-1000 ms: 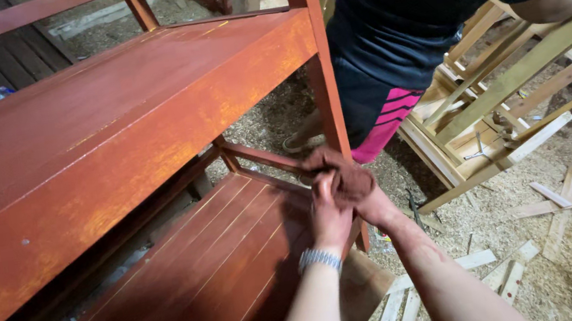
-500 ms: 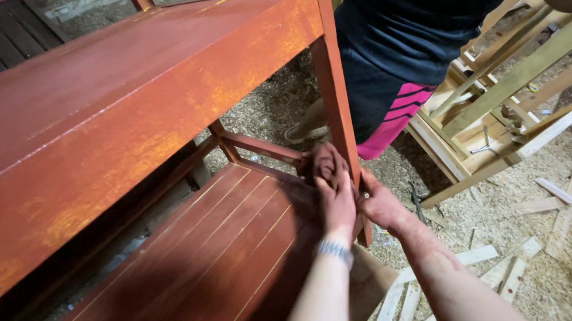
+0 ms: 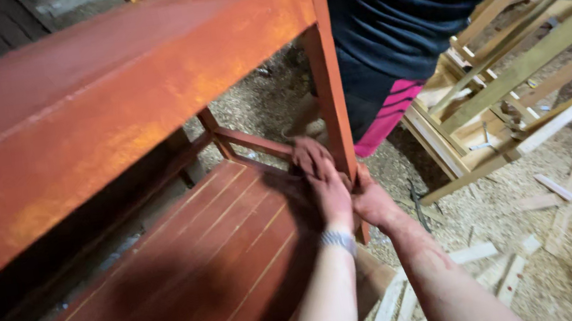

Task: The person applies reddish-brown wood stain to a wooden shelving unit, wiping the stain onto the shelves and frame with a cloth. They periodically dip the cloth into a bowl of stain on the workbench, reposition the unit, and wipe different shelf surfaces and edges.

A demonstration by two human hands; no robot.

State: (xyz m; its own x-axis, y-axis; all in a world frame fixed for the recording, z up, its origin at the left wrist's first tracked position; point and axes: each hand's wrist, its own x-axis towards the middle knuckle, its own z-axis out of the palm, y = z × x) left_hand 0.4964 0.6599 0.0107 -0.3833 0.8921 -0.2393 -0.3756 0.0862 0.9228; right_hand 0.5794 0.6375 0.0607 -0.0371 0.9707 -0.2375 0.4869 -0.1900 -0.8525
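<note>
My left hand (image 3: 332, 195), with a band on the wrist, presses a reddish-brown stained rag (image 3: 309, 156) onto the far right corner of the lower slatted shelf (image 3: 190, 271). That shelf belongs to a red-stained wooden rack. My right hand (image 3: 372, 200) lies just right of the left hand, fingers wrapped on the rack's upright front leg (image 3: 329, 87) near its base. The broad upper shelf (image 3: 105, 96) overhangs the lower one on the left.
Another person in a dark top and dark shorts with pink trim (image 3: 416, 23) stands right behind the leg. An unpainted wooden frame (image 3: 513, 76) leans at the right. Offcuts (image 3: 566, 188) and loose slats (image 3: 463, 256) litter the sawdust floor.
The rag and my left hand slid a little farther into the shelf corner by the leg. My right hand left the rag and settled on the leg. The view moved closer.
</note>
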